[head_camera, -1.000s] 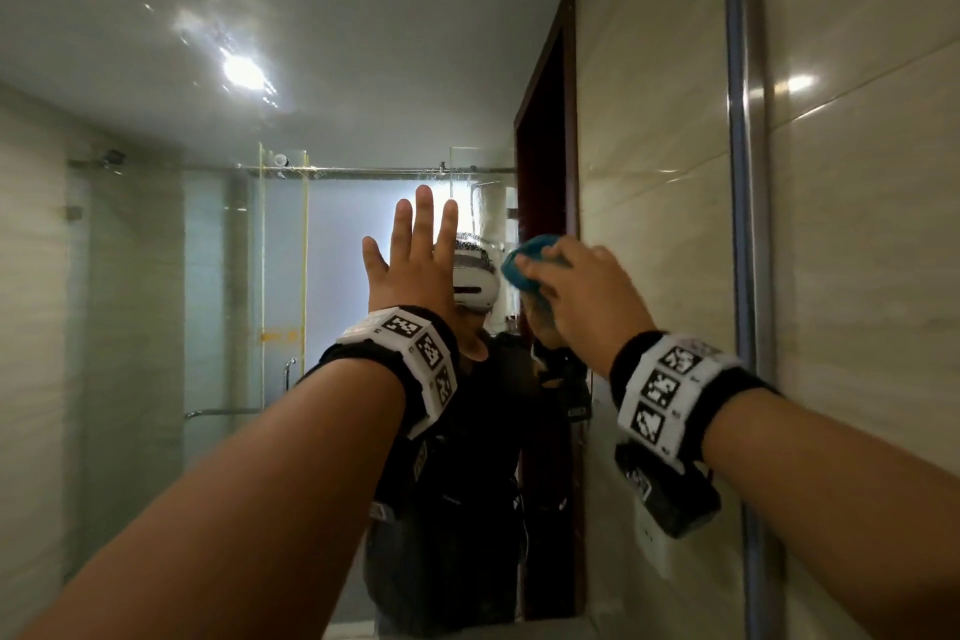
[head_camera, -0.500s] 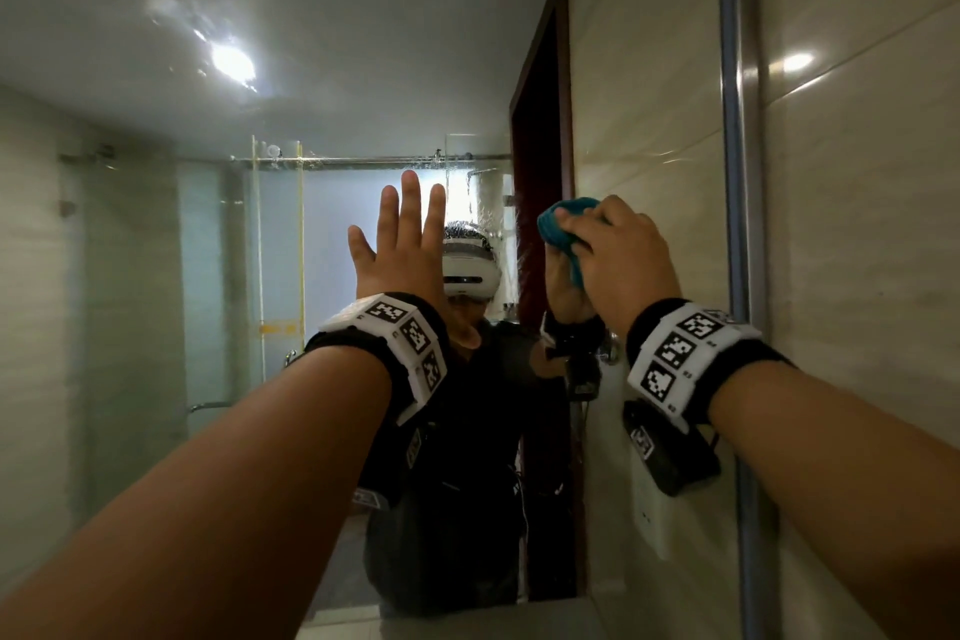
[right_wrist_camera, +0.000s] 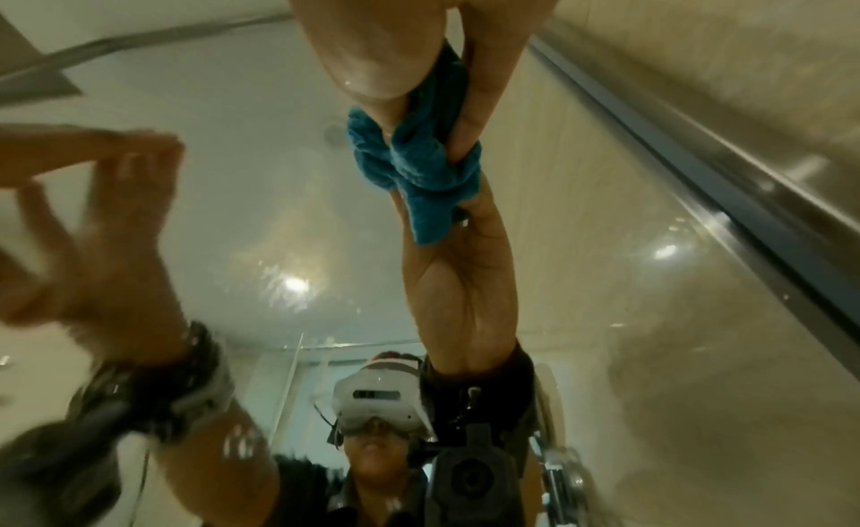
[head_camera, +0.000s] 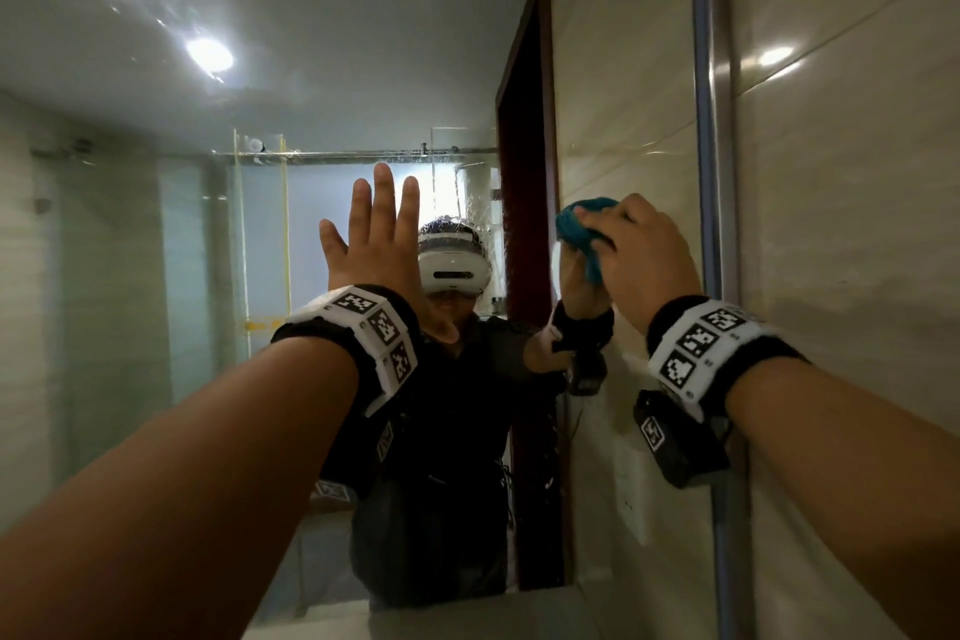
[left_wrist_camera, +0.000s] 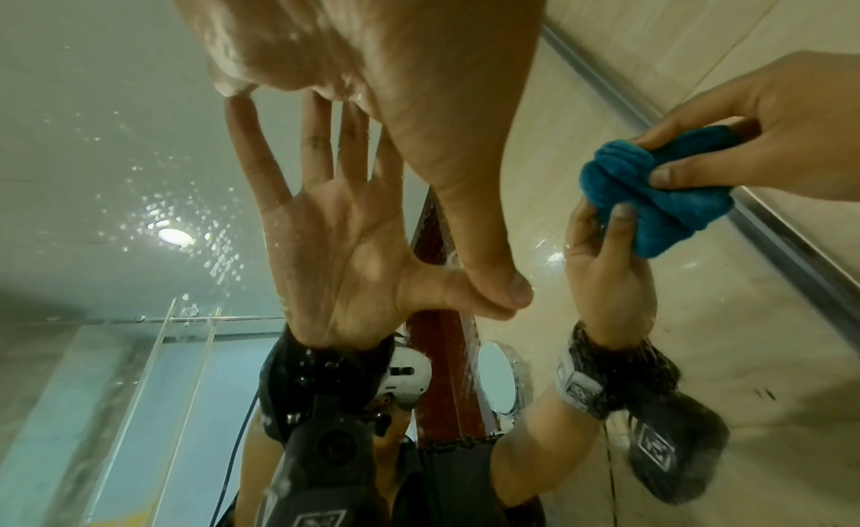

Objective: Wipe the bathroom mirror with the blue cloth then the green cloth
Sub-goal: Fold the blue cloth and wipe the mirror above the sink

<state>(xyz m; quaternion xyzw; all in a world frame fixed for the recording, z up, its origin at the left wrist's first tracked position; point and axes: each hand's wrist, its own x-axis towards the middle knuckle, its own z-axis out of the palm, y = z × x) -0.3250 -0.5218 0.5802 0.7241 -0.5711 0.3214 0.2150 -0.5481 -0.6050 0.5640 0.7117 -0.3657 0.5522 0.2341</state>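
The bathroom mirror (head_camera: 156,276) fills the wall ahead, with water droplets (left_wrist_camera: 219,248) on its glass. My left hand (head_camera: 376,244) lies flat on the mirror with straight, spread fingers, palm against the glass. To its right, my right hand (head_camera: 639,255) grips the bunched blue cloth (head_camera: 582,229) and holds it against the mirror near the right frame. The blue cloth (left_wrist_camera: 651,192) shows in the left wrist view and the blue cloth (right_wrist_camera: 419,167) in the right wrist view, squeezed between thumb and fingers. No green cloth is in view.
A metal frame strip (head_camera: 714,172) bounds the mirror on the right, with beige wall tiles (head_camera: 857,224) beyond it. A counter edge (head_camera: 467,613) lies at the bottom. The mirror reflects a person with a headset, a dark door and a glass shower screen.
My right hand has carried the blue cloth rightwards along the mirror, towards the frame. The left hand has stayed flat on the glass.
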